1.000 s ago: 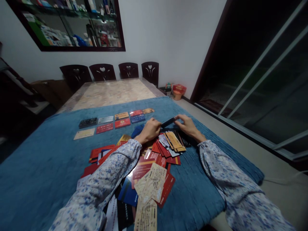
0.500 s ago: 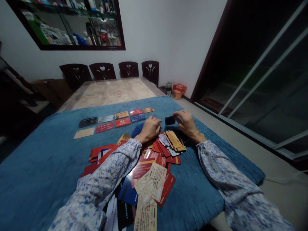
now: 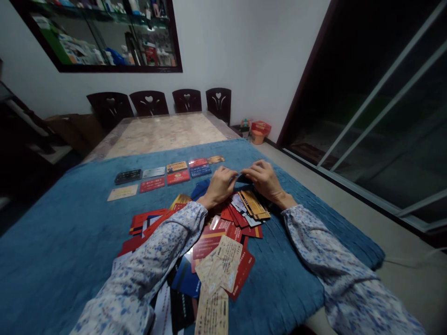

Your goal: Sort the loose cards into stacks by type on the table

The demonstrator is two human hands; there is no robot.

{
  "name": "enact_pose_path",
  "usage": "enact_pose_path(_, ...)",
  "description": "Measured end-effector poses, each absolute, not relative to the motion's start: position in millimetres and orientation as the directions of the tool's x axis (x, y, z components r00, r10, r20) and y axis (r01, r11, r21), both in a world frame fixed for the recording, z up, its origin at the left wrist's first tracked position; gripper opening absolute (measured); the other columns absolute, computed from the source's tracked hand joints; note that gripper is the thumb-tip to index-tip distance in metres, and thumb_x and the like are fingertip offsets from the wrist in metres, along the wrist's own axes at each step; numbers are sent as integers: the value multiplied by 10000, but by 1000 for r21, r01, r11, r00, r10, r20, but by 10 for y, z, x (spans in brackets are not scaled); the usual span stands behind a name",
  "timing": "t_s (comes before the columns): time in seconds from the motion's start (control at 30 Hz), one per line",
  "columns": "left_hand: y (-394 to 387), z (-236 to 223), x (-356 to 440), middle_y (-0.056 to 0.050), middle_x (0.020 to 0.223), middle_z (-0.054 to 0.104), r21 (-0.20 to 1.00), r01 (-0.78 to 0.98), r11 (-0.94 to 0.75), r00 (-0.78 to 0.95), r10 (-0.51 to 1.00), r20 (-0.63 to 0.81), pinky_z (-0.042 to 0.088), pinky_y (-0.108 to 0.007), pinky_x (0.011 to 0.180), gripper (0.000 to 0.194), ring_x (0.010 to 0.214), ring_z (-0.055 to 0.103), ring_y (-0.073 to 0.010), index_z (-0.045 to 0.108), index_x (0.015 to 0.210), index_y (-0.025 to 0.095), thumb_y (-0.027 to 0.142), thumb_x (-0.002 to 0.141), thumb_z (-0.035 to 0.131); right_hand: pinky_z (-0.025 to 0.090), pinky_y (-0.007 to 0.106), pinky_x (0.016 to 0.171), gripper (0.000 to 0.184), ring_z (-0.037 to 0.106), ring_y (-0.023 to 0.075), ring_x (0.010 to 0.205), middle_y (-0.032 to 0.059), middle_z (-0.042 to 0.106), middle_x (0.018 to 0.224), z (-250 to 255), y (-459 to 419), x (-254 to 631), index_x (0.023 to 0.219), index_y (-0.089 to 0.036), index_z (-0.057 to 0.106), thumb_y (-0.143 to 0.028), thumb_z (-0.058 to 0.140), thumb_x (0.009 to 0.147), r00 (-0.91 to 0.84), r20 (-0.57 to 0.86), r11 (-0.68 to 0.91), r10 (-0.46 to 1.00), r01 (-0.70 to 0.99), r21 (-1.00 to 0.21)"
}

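My left hand (image 3: 220, 187) and my right hand (image 3: 264, 182) meet above the far side of a heap of cards. Between their fingertips is a black card (image 3: 242, 178), mostly hidden by the fingers. The right hand pinches it, and the left fingers close on its other side. Below the hands lie a yellow card with black stripes (image 3: 252, 204) and several red cards (image 3: 238, 218). Nearer to me, beige cards (image 3: 223, 265) and a blue card (image 3: 186, 277) spread over the cloth. Part of the heap is hidden under my left sleeve.
Cards stand in two rows at the left, among them stacked black cards (image 3: 128, 176), a red card (image 3: 178, 177) and a cream card (image 3: 122, 192). A blue cloth (image 3: 70, 223) covers the table's near part. Dark chairs (image 3: 150, 102) line the far side.
My right hand has brought the black card left and turned it. My left hand has moved right to meet it, and its fingers have closed at the card.
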State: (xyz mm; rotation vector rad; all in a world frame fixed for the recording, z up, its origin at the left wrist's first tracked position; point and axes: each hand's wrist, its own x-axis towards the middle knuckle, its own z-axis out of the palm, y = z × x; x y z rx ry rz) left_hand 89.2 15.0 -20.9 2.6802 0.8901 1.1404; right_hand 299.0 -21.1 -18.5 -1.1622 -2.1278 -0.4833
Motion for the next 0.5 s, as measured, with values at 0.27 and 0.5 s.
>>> enact_pose_path(0.27,133,-228,897,-65,879,720,361,475,-802,563,593,576,518,-336,814,140,877,597,-212,733,939,178,153,967,599,389,400,884,275,565,248,966,65,765,900,-247,-183,2952,1049,-240,762,-271,489,1058,-403,724,592,560,806,-10)
enact_pose_path(0.5,155,-232,918,-73,865,698,382,524,-761,553,646,526,526,-334,825,156,894,614,-222,719,913,169,119,947,575,394,407,881,241,568,253,966,65,758,883,-308,-155,2952,1057,-240,754,-250,515,1039,-387,721,589,574,807,-35)
